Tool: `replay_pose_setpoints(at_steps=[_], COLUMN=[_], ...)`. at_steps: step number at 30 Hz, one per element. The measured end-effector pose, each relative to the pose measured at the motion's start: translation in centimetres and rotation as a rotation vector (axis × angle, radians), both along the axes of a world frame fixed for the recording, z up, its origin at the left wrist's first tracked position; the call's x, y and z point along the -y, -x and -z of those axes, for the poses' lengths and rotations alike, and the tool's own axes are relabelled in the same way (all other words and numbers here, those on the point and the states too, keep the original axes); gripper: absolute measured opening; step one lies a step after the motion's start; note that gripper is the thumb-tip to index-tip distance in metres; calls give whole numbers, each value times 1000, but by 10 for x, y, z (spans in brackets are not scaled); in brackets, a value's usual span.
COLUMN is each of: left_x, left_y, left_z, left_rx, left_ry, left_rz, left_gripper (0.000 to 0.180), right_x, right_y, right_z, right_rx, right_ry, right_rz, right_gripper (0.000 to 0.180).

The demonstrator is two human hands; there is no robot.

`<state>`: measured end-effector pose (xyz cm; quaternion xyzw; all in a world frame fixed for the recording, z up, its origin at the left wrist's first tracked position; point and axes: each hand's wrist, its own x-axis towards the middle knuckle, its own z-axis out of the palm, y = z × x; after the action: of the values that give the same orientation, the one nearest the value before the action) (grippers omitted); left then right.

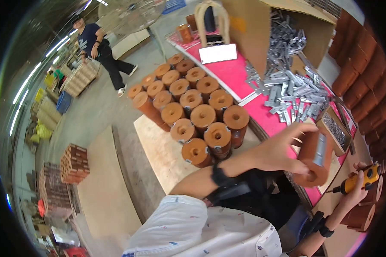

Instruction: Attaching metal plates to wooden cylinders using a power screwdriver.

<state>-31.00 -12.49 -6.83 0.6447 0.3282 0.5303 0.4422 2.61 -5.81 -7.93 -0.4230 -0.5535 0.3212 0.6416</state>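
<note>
My left hand [274, 147] is wrapped round a short reddish-brown cylinder [306, 156] with a hole in its end. A flat silver metal plate [320, 150] lies along the cylinder's side. My right hand [355, 190] grips a yellow and black power screwdriver [360, 180], its bit pointing left toward the cylinder but apart from it. Beyond my left hand, silver metal brackets [294, 92] lie heaped on the pink tabletop [236, 79], spilling from a cardboard box [248, 34]. Beside the held cylinder sits a small box of screws [333, 130].
Several brown cylinders [203, 115] stand upright on a board [154, 150] to the left. More cylinders [359, 216] lie at the right, below stacked brown pieces [356, 64]. A phone with a white screen [218, 53] rests on the table. Another person [96, 47] walks at far left.
</note>
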Motion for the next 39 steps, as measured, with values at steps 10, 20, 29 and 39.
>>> replay_pose_setpoints(at_steps=[10,20,29,39], left_x=[217,216,184,185], left_y=[201,266,286,287], left_z=[11,257,272,307], left_rx=[433,874,609,685], left_ry=[-125,634,828,700], left_rz=[-1197,-1441,-1332,-1401], left_gripper=[68,54,63,54], right_x=[-2,19,49,39], right_y=[-1,29,74,71], right_z=[-5,-17,-47,-36], right_rx=[65,91,67,76], right_ry=[-50,-38,-2,-39], right_rz=[41,114,194,92], right_gripper=[45,41,35,45])
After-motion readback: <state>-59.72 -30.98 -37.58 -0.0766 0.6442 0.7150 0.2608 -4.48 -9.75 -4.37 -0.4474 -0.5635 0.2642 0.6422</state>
